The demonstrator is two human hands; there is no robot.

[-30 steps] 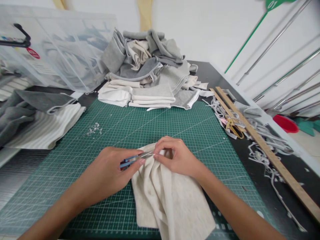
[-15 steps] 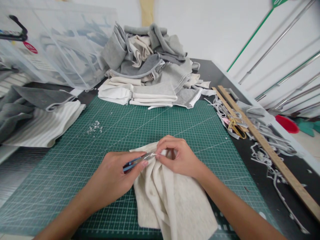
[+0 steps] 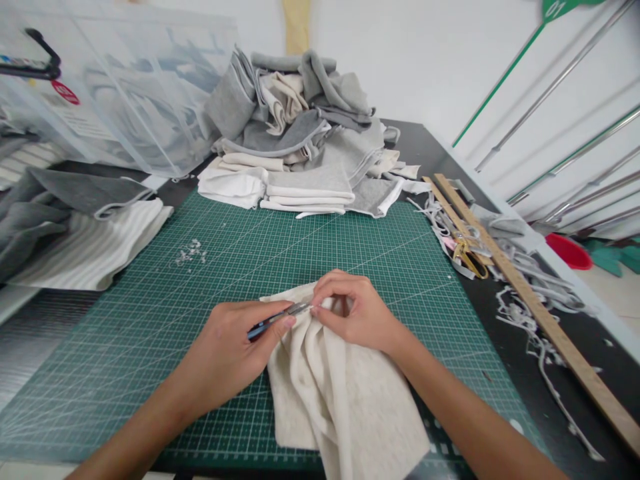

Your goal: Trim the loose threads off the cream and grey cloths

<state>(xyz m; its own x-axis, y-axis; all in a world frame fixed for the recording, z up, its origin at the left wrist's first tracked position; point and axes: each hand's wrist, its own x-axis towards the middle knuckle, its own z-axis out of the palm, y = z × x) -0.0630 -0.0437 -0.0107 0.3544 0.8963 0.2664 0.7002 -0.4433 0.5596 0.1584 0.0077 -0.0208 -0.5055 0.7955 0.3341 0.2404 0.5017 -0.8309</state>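
- white wall behind, a dark table (image 3: pixel 505 347) in front, and on it a green cutting mat (image 3: pixel 150 320) whose grid gives a flat, marked bed for the cloth.
- cream cloth (image 3: pixel 345 393) lies bunched on the near part of the mat, its lower end hanging toward the person; the folds gather at its top edge, where both hands meet.
- left hand (image 3: pixel 235 353) has its fingers closed around a small blue-handled tool (image 3: pixel 277 319), most likely thread snips; the metal tip points right and reaches the cloth's top edge, held low and nearly flat so it can work at the edge.
- right hand (image 3: pixel 355 310) pinches that same edge, fingers closed on the cloth just beside the tip, seemingly to hold the spot taut and raised for the blade.
- tiny white clippings (image 3: pixel 190 253) lie on the mat's far left, well apart from the hands.
- stack of folded grey and cream fabric (image 3: pixel 295 147) sits at the mat's far edge, within reach yet out of the working area.
- gold-handled scissors (image 3: pixel 470 257), a long wooden ruler (image 3: pixel 530 300) and grey trimmed strips (image 3: pixel 530 333) lie along the right of the table.
- clear plastic bin (image 3: pixel 125 87) stands far left, with grey and white cloth (image 3: pixel 75 233) in front of it.
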